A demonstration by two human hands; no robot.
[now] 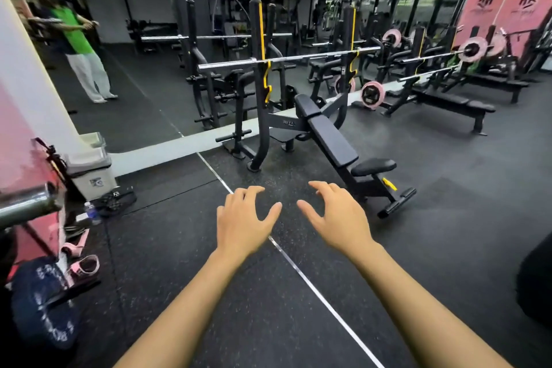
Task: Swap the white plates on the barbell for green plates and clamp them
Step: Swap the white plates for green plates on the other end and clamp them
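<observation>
Head view: left hand [243, 218] and right hand [337, 216] held out side by side over the black rubber floor [448, 188], fingers spread and loosely bent, both holding nothing. Ahead, an incline bench [331, 136] in a black rack with a bare barbell [286, 58] resting on its hooks; further right another barbell carries a pale pinkish-white plate [472, 49]. Bar end [27, 203] at left edge, a bin [92, 170] near it.

Blk rubber floor [268, 323]: bench [331, 140], bin [92, 170], bottle [91, 212].
</observation>
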